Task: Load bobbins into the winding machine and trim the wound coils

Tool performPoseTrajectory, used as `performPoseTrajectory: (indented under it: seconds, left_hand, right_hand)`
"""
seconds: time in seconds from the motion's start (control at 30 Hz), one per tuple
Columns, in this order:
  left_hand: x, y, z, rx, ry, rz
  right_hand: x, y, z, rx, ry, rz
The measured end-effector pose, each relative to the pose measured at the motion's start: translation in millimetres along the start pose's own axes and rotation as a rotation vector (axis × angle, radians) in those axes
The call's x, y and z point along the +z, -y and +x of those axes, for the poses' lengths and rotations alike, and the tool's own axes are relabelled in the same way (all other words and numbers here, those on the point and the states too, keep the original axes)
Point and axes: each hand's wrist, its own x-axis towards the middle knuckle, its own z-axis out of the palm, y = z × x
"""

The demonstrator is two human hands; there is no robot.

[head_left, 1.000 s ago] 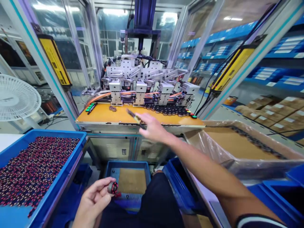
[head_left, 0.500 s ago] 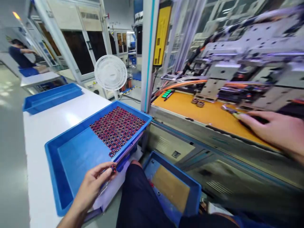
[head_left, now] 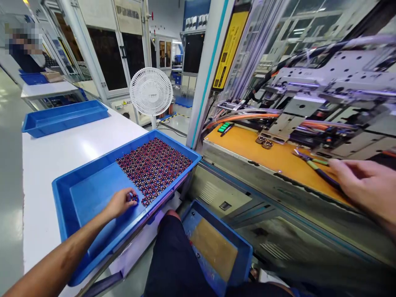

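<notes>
Held part: a small ring-shaped part, red-marked, just beside the near corner of the packed parts in the blue tray.
Why held so: the left hand pinches it at the fingertips, which probably leaves its underside free and keeps the knuckles off the neighbouring parts.
Left grip: closed on the ring-shaped part; whether that part touches the tray floor cannot be told.
Packed parts: gathered close together at the far end, likely so that they support one another and leave bare floor for the hand.
Tray position: on the white counter, along the side next to the machine, seemingly for easy reach from the seat.
Pliers: the pliers lie on the orange counter, jaws pointing away from the right hand, handles towards it, a handy way round.
Right grip: fingers loosely bent at the handles; whether they grip or merely touch them cannot be told.
Metal rings: two metal rings sit side by side near the machine's foot.
Left arm: the left forearm slants forward over the low near wall, palm turned inward.
Right arm: stretched out to the right, back of the hand upward.
</notes>
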Motion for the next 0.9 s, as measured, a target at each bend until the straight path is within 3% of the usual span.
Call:
performPoseTrajectory:
  seconds: [0.13,0.3,0.5,0.63,0.7,0.77,0.83,0.9]
  left_hand:
    - [9.8,9.1,9.5,0.048,0.055,0.052]
    - [16.0,6.0,2.3,0.113,0.046,0.105]
    - [19.4,-9.1,-10.5,0.147,-0.023,0.227]
    - [8.3,-22.1,-20.2,0.172,-0.108,0.312]
    - [-2.0,-41.6,-23.1,0.225,-0.148,0.358]
    - [-12.3,-76.0,-18.0,0.331,-0.18,0.386]
    - [-16.9,-125.5,-2.3,0.484,-0.199,0.389]
    - [-9.1,-186.2,19.9,0.647,-0.203,0.38]
  right_hand:
    - [-12.0,13.7,2.1,0.123,0.091,0.046]
    - [-15.1,18.7,3.0,0.13,0.111,0.037]
    - [-9.1,-1.4,9.7,0.057,0.159,0.098]
    - [-9.2,-7.0,2.9,-0.085,0.132,0.166]
    - [-12.9,-3.2,-4.2,-0.11,0.062,0.181]
    - [-15.9,2.2,-10.1,-0.108,0.018,0.157]
    - [-15.7,5.3,-12.5,-0.118,0.003,0.113]
    - [-12.7,3.8,-11.9,-0.129,-0.024,0.062]
